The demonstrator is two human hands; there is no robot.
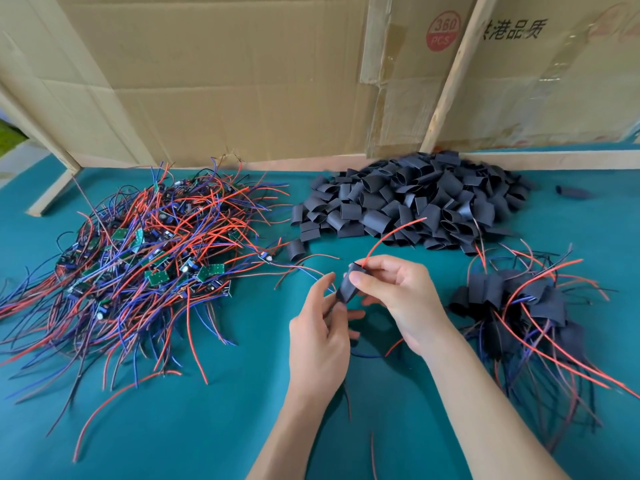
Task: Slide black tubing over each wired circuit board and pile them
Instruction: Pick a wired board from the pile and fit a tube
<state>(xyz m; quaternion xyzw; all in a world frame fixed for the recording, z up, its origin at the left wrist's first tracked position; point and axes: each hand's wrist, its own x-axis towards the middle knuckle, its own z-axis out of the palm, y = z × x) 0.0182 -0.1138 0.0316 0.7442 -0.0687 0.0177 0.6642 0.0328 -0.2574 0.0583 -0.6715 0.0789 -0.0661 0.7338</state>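
Between both hands sits one piece of black tubing [347, 285] with a red wire [391, 234] arcing up out of its top end. My right hand [394, 299] pinches the tubing near its upper end with thumb and fingers. My left hand [320, 337] grips its lower end; the board inside is hidden. A heap of bare green circuit boards with red and blue wires [138, 258] lies to the left. Loose black tubing pieces [408, 202] are heaped at the back middle. Tubed boards [519, 306] are piled to the right.
All of this lies on a teal table cover [207, 427]. Cardboard sheets [242, 74] and a slanted wooden strip [450, 74] stand along the back edge. One stray tubing piece [573, 192] lies at the far right back.
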